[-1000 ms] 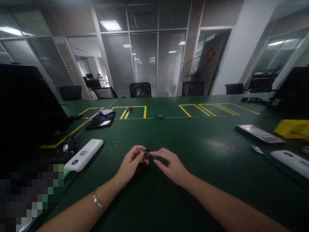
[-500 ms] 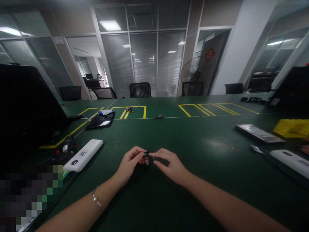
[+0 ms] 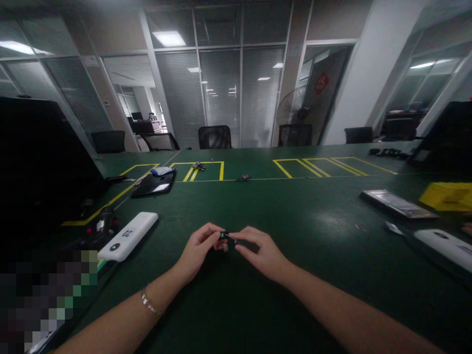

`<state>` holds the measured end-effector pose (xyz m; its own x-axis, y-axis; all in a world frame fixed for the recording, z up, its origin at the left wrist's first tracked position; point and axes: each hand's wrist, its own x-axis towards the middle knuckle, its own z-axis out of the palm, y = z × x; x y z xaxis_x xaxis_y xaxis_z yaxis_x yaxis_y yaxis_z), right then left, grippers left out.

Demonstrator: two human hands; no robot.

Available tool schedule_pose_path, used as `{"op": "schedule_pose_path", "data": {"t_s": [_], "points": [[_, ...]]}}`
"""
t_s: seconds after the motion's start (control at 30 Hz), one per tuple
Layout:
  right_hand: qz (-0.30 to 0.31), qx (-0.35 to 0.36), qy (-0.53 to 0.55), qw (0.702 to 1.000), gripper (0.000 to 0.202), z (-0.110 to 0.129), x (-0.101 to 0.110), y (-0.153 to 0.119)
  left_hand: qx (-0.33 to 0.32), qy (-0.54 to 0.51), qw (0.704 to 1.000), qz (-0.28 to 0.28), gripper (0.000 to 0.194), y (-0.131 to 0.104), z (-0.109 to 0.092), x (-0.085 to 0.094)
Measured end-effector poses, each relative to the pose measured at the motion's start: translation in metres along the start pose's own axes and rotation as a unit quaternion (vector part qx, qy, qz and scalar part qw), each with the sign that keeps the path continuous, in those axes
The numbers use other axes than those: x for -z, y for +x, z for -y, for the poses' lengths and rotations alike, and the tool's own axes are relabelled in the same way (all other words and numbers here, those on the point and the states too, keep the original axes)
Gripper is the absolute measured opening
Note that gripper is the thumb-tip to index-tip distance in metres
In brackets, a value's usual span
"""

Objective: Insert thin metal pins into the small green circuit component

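Observation:
Near the middle of the green table, my left hand is closed in a pinch on a small dark part with green on it. A small brownish piece shows just below those fingertips, perhaps part of the same thing. My right hand faces it from the right, thumb and fingers closed round a thin dark piece that reaches to the small part. The kind of either item is too small to make out. Both hands are held close together, a short gap between the fingertips.
On the left lie a white power bank, a black device with red knobs and a black clipboard-like pad. Small metal parts sit farther back. At right are a silver-topped box, yellow bins and another white power bank.
Almost nothing differs. Both hands keep their hold and place, and the whole view has shifted very slightly.

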<state>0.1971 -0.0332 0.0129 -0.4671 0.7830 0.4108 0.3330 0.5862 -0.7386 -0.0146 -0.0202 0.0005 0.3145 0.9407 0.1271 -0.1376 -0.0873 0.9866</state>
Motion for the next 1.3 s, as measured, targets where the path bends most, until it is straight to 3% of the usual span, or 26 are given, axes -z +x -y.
{"op": "schedule_pose_path", "data": {"t_s": [0.4, 0.6, 1.07, 1.3], "points": [[0.010, -0.022, 0.006, 1.000, 0.032, 0.0034, 0.0020, 0.0002, -0.006, 0.057, 0.998, 0.017, 0.015, 0.0002, -0.0003, 0.0010], [0.017, -0.014, 0.002, 1.000, 0.032, 0.0033, 0.0017, -0.0009, 0.006, 0.050, 0.998, 0.044, 0.013, 0.0008, -0.0053, 0.0043], [0.016, -0.016, -0.003, 1.000, 0.031, 0.0049, 0.0019, 0.0013, 0.017, 0.006, 0.999, 0.029, 0.015, 0.0018, 0.0031, 0.0036], [0.022, -0.006, 0.004, 1.000, 0.033, 0.0009, 0.0012, -0.0009, 0.021, 0.003, 0.998, 0.053, 0.013, 0.0009, 0.0003, 0.0039]]}}
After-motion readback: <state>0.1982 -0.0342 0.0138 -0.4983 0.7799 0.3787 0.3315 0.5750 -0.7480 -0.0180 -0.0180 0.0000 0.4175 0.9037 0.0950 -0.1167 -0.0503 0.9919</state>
